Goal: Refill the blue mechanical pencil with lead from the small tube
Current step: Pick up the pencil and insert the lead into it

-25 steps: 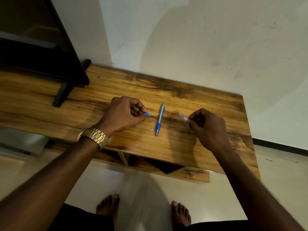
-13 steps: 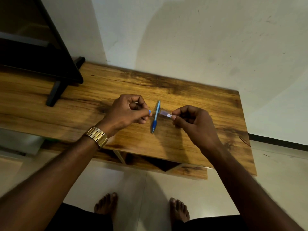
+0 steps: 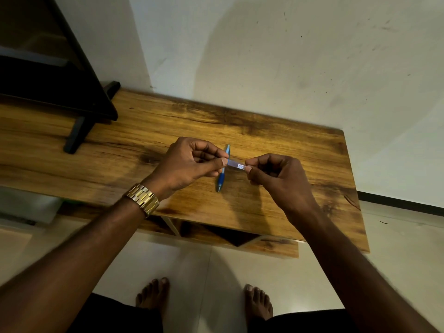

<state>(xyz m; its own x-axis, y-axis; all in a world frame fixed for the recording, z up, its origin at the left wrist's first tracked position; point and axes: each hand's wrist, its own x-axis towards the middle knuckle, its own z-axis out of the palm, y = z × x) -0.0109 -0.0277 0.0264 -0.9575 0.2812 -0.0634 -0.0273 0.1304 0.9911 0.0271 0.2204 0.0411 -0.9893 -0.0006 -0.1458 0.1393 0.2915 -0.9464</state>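
At the far left a dark screen [image 3: 48, 68] stood on the wooden table [image 3: 276, 212], one black foot [image 3: 77, 135] of its stand planted on the boards; a pale wall [image 3: 288, 56] rose behind the table, which ran to the right across the view.

Nearer the middle, the left forearm came in from the lower left, a gold watch [image 3: 142, 198] on its wrist; the left hand [image 3: 189, 162] hovered over the table with its fingers curled in, thumb and forefinger pressed together on the left end of the small tube [image 3: 236, 165]; whether a cap sat between those fingertips could not be told, since they covered that end.

The tube itself was clear with a small white label near its right end; it lay almost level in the air between the two hands, held above the table and crossing over the blue mechanical pencil [image 3: 222, 175].

The pencil lay flat on the table directly under the tube, untouched by either hand; it ran lengthwise away from the person, its tip toward the near edge and its far end showing just beyond the left fingertips.

To the right, the right hand [image 3: 276, 179] pinched the tube's right end between thumb and forefinger, the other fingers folded into the palm; its forearm ran off toward the lower right.

Below the table edge, pale floor tiles [image 3: 204, 272] showed, with two bare feet [image 3: 153, 296] on them.
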